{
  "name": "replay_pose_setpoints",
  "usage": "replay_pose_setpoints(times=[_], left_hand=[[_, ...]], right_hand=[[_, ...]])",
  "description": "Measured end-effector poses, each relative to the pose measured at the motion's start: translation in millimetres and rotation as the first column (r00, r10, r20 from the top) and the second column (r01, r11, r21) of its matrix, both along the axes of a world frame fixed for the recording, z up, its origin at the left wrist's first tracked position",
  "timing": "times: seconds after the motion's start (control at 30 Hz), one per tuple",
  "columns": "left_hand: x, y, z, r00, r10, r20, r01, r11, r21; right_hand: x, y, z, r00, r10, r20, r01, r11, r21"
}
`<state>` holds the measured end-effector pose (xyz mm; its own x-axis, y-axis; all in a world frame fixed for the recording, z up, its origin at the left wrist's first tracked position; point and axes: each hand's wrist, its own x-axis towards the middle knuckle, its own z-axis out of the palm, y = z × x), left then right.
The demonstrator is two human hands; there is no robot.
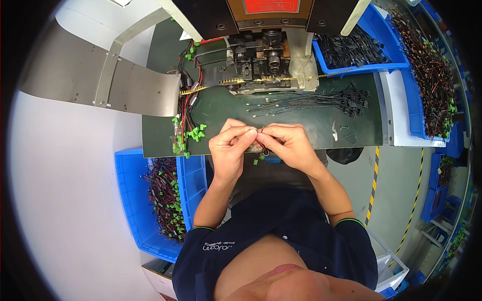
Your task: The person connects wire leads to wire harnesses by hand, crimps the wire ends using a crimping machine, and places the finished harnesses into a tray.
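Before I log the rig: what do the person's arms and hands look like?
Left sleeve and right sleeve: short, dark navy, thin bright green edging at the cuffs. Forearms uncovered. Left hand and right hand: five-fingered, no gloves; no watch or bracelet visible.

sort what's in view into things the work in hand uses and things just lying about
Likely part of the job:
red and black wires pinched between left hand and right hand
leads with green connectors
machine and its yellow strip
black cables laid before the machine

Apparently just lying about:
white scrap
thin pale bits beside it
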<state>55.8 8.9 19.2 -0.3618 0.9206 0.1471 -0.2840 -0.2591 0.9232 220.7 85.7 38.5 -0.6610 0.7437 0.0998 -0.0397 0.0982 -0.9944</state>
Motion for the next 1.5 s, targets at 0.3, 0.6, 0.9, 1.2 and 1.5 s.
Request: replay_pose_setpoints(times=[0.3, 0.6, 0.9, 1.2, 1.5], left_hand=[[-5, -2, 12, 0.991, -0.108, -0.081, 0.105, 0.994, -0.040], [-3, -1, 14, 0.988, -0.104, -0.112, 0.102, 0.995, -0.017], [-5, -1, 13, 0.980, -0.093, -0.177, 0.087, 0.995, -0.045], [0, 1, 15, 0.986, -0.077, -0.148, 0.071, 0.996, -0.045], [0, 1, 12, 0.986, -0.058, -0.154, 0.050, 0.997, -0.055]], right_hand=[[1, -3, -7, 0.997, -0.034, -0.075, 0.025, 0.994, -0.110], [1, -5, -9, 0.996, -0.048, -0.075, 0.038, 0.991, -0.129], [1, -5, -8, 0.996, -0.054, -0.068, 0.049, 0.997, -0.067], [-1, -5, -9, 0.992, -0.075, -0.098, 0.066, 0.993, -0.094], [0, -5, -13, 0.990, -0.067, -0.124, 0.044, 0.983, -0.177]])
